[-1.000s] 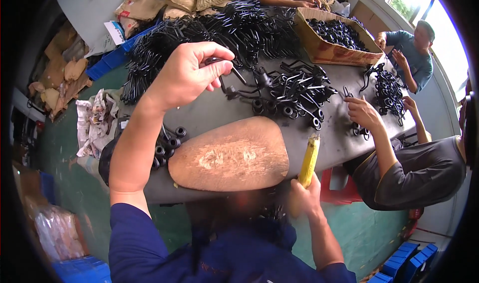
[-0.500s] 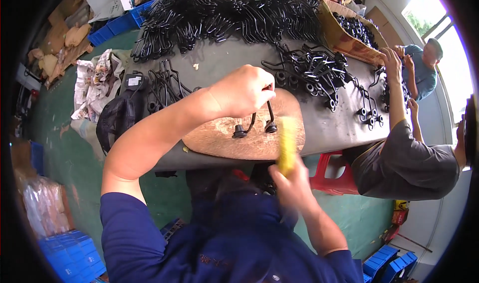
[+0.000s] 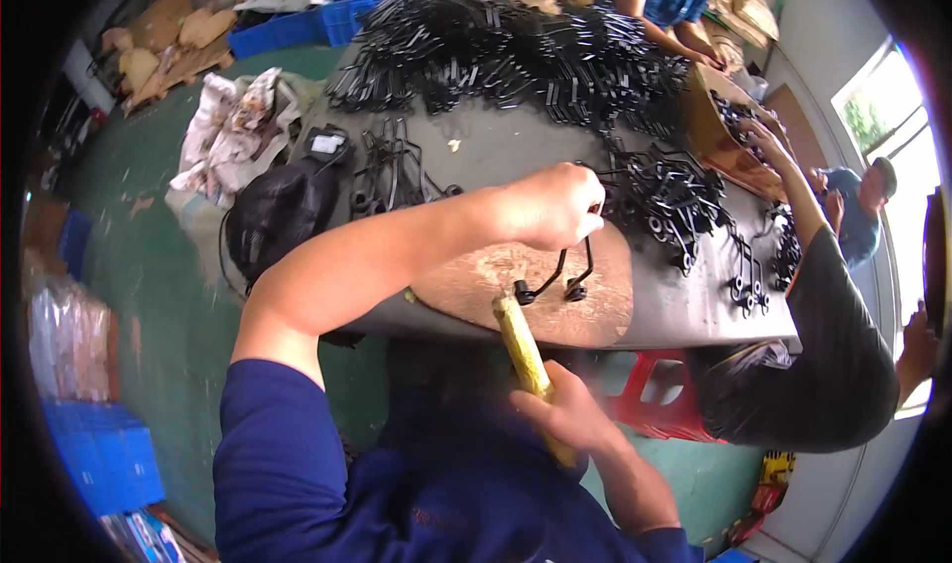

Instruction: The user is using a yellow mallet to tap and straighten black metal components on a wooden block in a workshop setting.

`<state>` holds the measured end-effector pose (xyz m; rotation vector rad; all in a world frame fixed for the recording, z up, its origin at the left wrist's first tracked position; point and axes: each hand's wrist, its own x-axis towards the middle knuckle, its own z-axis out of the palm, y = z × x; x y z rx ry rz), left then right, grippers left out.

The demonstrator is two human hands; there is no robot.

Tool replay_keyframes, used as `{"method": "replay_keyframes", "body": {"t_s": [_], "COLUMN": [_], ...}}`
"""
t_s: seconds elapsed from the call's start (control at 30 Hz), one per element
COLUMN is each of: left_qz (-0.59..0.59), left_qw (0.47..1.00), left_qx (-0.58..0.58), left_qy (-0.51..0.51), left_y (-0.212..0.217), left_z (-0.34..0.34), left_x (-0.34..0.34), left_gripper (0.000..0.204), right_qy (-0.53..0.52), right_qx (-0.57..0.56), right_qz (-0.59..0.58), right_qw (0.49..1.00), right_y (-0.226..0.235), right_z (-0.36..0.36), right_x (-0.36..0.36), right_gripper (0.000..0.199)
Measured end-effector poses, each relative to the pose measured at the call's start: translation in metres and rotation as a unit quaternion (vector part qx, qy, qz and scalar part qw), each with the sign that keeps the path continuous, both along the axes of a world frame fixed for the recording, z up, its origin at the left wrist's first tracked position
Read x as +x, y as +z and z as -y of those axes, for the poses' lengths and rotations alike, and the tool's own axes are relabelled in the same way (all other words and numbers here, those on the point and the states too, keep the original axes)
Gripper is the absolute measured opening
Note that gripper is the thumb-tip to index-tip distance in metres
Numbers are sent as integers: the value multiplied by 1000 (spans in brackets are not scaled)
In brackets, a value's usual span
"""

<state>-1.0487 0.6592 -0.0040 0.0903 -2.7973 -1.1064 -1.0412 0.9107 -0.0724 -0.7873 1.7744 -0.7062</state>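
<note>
My left hand (image 3: 563, 206) is closed around the upper part of a bent black metal hook (image 3: 588, 257). The hook's two legs point down, each with a round black end piece, onto a worn wooden board (image 3: 461, 290). My right hand (image 3: 573, 409) grips a thick yellow stick (image 3: 524, 350), its kind unclear. The stick leans up and to the left. Its far tip lies close beside the hook's left end piece; whether they touch I cannot tell. The hook's top is hidden inside my left fist.
A large heap of black hooks (image 3: 496, 57) covers the table's far side. Smaller piles (image 3: 664, 196) lie at right and left. A black bag (image 3: 283, 216) sits at the left edge. Beside a cardboard box (image 3: 734, 151), co-workers handle parts. A red stool (image 3: 650, 394) stands at right.
The view has shifted. The yellow stick, blurred and upright right of the hook before, now slants left with its tip near the left end piece. My left hand keeps hold of the hook.
</note>
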Motion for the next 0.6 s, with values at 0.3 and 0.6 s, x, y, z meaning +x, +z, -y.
{"method": "replay_keyframes", "body": {"t_s": [0.3,0.6], "left_qz": [30,41], "left_qw": [953,971], "left_qx": [246,175], "left_qy": [177,160], "left_y": [51,-4], "left_z": [132,40], "left_x": [79,44], "left_gripper": [25,20], "right_qy": [-198,-167], "right_qx": [-128,-409], "right_qz": [72,24], "right_qw": [969,897], "right_y": [3,47], "right_z": [-41,-6], "right_x": [-43,-26], "right_gripper": [30,28]}}
